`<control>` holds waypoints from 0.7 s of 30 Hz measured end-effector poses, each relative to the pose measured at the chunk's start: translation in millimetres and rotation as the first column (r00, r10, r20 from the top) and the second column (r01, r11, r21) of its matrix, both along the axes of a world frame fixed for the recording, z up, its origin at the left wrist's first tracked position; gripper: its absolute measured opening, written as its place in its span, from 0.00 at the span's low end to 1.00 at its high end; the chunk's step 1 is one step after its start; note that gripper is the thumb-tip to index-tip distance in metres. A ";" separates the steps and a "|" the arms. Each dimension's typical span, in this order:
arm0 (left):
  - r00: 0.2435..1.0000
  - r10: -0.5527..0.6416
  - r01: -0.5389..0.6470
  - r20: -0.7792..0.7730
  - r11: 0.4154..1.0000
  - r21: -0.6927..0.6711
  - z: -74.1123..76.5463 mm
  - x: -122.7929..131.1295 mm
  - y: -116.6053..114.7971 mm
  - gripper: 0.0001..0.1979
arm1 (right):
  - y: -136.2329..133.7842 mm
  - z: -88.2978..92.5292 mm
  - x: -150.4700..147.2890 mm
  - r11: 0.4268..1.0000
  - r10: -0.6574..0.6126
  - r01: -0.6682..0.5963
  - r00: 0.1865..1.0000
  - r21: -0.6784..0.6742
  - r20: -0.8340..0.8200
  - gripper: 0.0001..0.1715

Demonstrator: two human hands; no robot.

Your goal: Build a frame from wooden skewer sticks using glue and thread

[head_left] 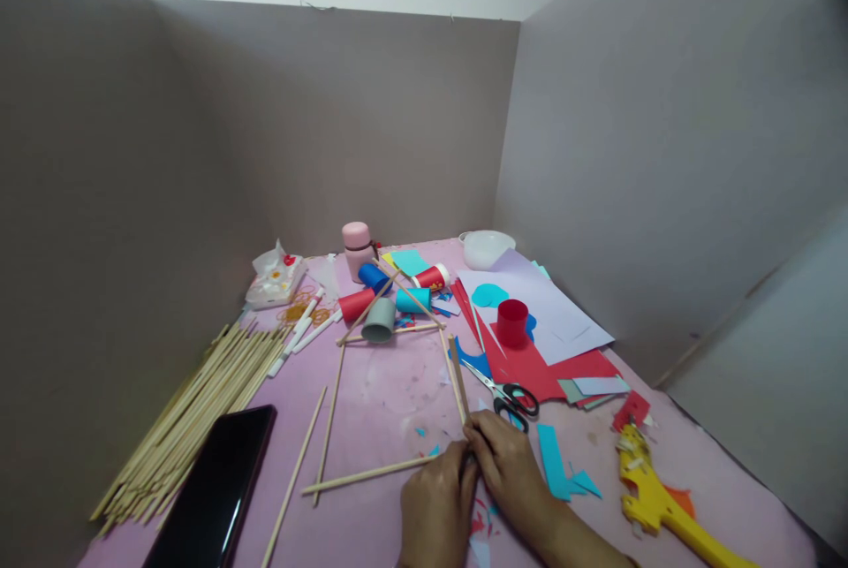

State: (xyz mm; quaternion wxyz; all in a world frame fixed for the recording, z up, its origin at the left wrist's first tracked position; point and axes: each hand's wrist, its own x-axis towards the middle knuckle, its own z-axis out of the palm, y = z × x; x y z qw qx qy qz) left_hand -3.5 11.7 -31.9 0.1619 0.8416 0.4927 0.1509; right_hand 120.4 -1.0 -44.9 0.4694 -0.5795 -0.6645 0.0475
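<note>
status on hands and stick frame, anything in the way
Left hand, right hand closed together at near right corner of stick frame. Far end among coloured tubes. Scissors close beyond right hand.

Inside the sticks (371, 474), open cloth (384, 400) is leaving room for passing low. Tubes (381, 312) are blocking the far end, scissors (509, 391) are obstructing the right, and the phone (215, 484) and bundle (195, 422) are hemming the left.

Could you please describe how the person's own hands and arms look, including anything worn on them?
The left hand and the right hand are bare, without gloves; no ring or watch is visible. The right forearm is uncovered for most of its visible length; any sleeve is unclear.
</note>
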 end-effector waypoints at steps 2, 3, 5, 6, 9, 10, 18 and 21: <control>1.000 0.001 -0.001 -0.001 1.000 -0.002 1.4 0.3 -0.3 0.09 | -0.2 0.7 -0.2 1.000 -0.002 0.002 1.000 0.002 -0.001 0.13; 1.000 0.000 0.000 -0.001 1.000 -0.003 1.6 0.2 -0.4 0.09 | -0.2 1.0 -0.2 1.000 -0.001 0.001 1.000 0.004 -0.001 0.14; 1.000 -0.001 0.000 -0.003 1.000 -0.006 1.4 -0.1 -0.3 0.09 | -0.2 1.9 -0.3 1.000 0.002 -0.002 1.000 0.007 -0.002 0.14; 1.000 0.000 0.000 -0.004 1.000 -0.006 1.0 -0.3 -0.2 0.09 | -0.1 2.3 -0.3 1.000 0.004 -0.004 1.000 0.009 -0.002 0.14; 1.000 0.005 -0.005 -0.006 1.000 -0.003 -0.1 -0.7 0.2 0.09 | 0.1 3.2 -0.4 1.000 0.010 -0.010 1.000 0.011 -0.001 0.14; 1.000 0.006 -0.006 -0.006 1.000 -0.003 -0.2 -0.6 0.4 0.09 | 0.1 3.4 -0.4 1.000 0.011 -0.011 1.000 0.010 -0.001 0.14; 1.000 0.003 -0.003 -0.004 1.000 -0.003 0.4 -0.1 -0.1 0.09 | -0.3 1.5 0.3 1.000 0.020 -0.020 1.000 -0.002 -0.010 0.13; 1.000 0.004 -0.004 -0.007 1.000 -0.001 0.2 -0.4 -0.1 0.09 | -0.9 1.2 0.2 1.000 0.020 -0.020 1.000 -0.014 -0.016 0.12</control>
